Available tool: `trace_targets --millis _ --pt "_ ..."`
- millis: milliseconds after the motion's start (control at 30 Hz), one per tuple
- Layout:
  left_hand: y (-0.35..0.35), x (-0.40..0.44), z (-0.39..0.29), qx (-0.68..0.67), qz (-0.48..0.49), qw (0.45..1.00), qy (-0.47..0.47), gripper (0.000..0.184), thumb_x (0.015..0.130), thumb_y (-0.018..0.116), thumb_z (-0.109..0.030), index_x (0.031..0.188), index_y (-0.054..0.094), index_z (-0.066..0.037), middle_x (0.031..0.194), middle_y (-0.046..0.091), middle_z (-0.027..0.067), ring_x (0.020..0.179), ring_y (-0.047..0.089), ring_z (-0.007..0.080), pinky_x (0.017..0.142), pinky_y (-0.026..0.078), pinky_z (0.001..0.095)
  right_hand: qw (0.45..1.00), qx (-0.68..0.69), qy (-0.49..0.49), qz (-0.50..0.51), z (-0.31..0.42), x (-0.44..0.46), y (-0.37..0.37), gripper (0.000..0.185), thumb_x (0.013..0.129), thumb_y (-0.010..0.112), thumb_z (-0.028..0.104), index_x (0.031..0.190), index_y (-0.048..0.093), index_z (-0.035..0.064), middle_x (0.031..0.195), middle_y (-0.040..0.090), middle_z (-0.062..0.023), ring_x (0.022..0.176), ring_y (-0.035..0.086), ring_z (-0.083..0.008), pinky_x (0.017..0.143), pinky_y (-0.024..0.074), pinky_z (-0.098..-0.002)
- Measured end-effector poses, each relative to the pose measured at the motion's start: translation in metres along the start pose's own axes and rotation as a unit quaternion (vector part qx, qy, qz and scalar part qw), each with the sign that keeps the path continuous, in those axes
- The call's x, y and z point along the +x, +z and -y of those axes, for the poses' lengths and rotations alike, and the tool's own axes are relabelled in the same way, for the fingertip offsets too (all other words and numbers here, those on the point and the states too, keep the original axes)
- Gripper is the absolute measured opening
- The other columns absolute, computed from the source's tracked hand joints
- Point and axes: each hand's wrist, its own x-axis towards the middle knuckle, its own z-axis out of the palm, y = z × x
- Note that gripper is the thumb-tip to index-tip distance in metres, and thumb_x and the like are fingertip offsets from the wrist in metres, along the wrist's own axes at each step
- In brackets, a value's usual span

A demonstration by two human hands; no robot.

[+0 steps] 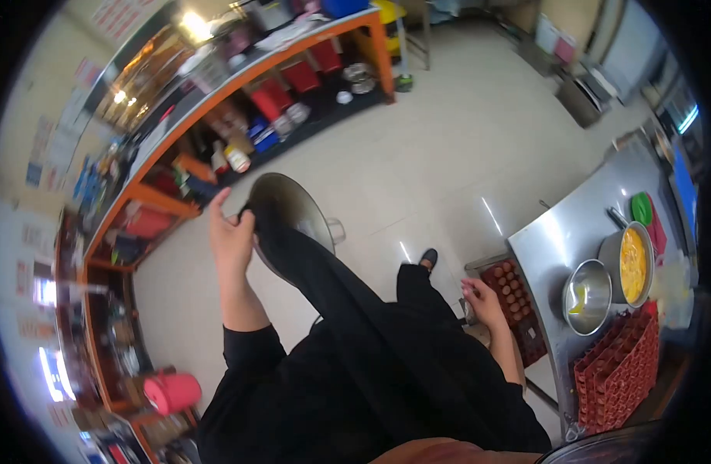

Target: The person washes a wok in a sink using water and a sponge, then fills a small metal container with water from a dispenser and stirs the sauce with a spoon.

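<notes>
1 large pan; 1 steel bowl; 1 pot; 1 pink bucket; 1 dark shoe; stacked red trays, number unclear.

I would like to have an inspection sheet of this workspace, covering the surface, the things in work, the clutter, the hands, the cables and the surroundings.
Surface: steel table, shiny, holding a pot of yellow food and a steel bowl with a little yellow inside.
Things in work: large metal pan, tilted, partly covered by black cloth.
Clutter: stacked red egg trays and a green item on the table.
Left hand: at the cloth and pan; grip unclear.
Right hand: near the tray of eggs; grip unclear.
Cables: nothing seen.
Surroundings: tiled floor, orange-edged counter, pink bucket.
</notes>
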Motion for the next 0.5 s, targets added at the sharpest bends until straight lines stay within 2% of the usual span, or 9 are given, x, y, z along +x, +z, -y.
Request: trace_targets --millis 67,100,133,167,267,333,400,433,500 --pt "0.045 0.055 0.006 0.004 0.022 0.999 0.05 0.052 0.081 0.053 0.001 0.129 0.036 -0.004 0.065 0.059 0.005 0.054 0.051 0.0069 0.048 0.037 0.0205 0.999 0.026 -0.04 -0.008 0.031 0.045 -0.016 0.028 0.086 0.059 0.012 0.113 0.058 0.0057 0.103 0.063 -0.0091 0.092 0.059 -0.0135 0.079 0.0465 -0.0278" --pt "0.069 0.078 0.0 -0.012 0.023 0.998 0.055 0.051 0.081 0.053 0.001 0.129 0.036 -0.004 0.069 0.061 0.0056 0.056 0.053 0.007 0.05 0.038 0.0206 0.996 0.092 -0.009 0.003 0.041 0.075 -0.02 0.027 0.087 0.059 0.012 0.113 0.059 0.0064 0.104 0.063 -0.0072 0.093 0.058 -0.0133 0.079 0.0465 -0.0281" --pt "0.09 0.096 -0.014 -0.024 0.021 0.998 0.062 0.049 0.081 0.052 0.002 0.128 0.037 -0.003 0.072 0.062 0.0062 0.058 0.054 0.0071 0.051 0.04 0.0207 0.997 0.074 -0.005 0.019 0.07 0.1 -0.03 0.026 0.087 0.059 0.013 0.112 0.059 0.0067 0.103 0.063 -0.0069 0.092 0.058 -0.0136 0.078 0.0466 -0.0286" --pt "0.108 0.11 -0.037 0.055 0.033 0.998 0.012 0.047 0.083 0.052 0.003 0.127 0.038 -0.002 0.086 0.064 0.009 0.067 0.059 0.0087 0.058 0.044 0.0205 0.998 0.059 -0.004 0.036 0.094 0.129 -0.044 0.026 0.087 0.06 0.014 0.112 0.059 0.007 0.102 0.063 -0.0066 0.091 0.058 -0.0139 0.078 0.0467 -0.029" --pt "0.169 0.189 -0.037 -0.046 0.049 0.996 0.062 0.046 0.084 0.054 0.001 0.128 0.038 -0.001 0.093 0.063 0.0095 0.074 0.059 0.0091 0.064 0.045 0.0194 0.993 -0.008 -0.102 0.053 0.113 0.237 -0.073 0.026 0.087 0.059 0.017 0.112 0.059 0.0077 0.1 0.064 -0.006 0.087 0.059 -0.0141 0.077 0.0469 -0.0292" --pt "0.208 0.236 -0.038 -0.023 0.068 0.995 0.065 0.046 0.084 0.057 -0.001 0.128 0.04 -0.002 0.094 0.062 0.0081 0.074 0.058 0.0083 0.064 0.044 0.0181 0.991 0.025 -0.114 0.059 0.125 0.313 -0.091 0.027 0.087 0.059 0.019 0.112 0.059 0.0079 0.098 0.064 -0.006 0.086 0.058 -0.0137 0.077 0.0469 -0.0286" --pt "0.258 0.272 -0.05 -0.089 0.095 0.991 0.025 0.047 0.084 0.058 -0.001 0.128 0.041 -0.003 0.091 0.061 0.006 0.071 0.056 0.0072 0.062 0.043 0.0178 0.997 0.029 -0.053 0.042 0.103 0.391 -0.111 0.027 0.087 0.058 0.018 0.111 0.059 0.0059 0.098 0.064 -0.0062 0.088 0.058 -0.015 0.078 0.0463 -0.028" --pt "0.281 0.297 -0.039 -0.057 0.097 0.993 0.029 0.047 0.084 0.057 0.0 0.128 0.041 -0.004 0.086 0.06 0.0039 0.066 0.054 0.0055 0.058 0.041 0.018 0.999 0.03 -0.026 0.031 0.08 0.429 -0.116 0.026 0.087 0.057 0.018 0.11 0.059 0.0049 0.099 0.064 -0.0063 0.089 0.058 -0.0156 0.078 0.046 -0.0277" --pt "0.337 0.331 -0.046 -0.09 0.128 0.987 0.038 0.046 0.084 0.056 0.001 0.127 0.041 -0.004 0.078 0.06 0.0026 0.062 0.051 0.0044 0.053 0.038 0.0179 0.987 -0.159 -0.036 -0.017 -0.01 0.495 -0.142 0.029 0.083 0.06 0.02 0.108 0.06 0.0054 0.098 0.065 -0.0122 0.089 0.061 -0.0217 0.079 0.0479 -0.0312"
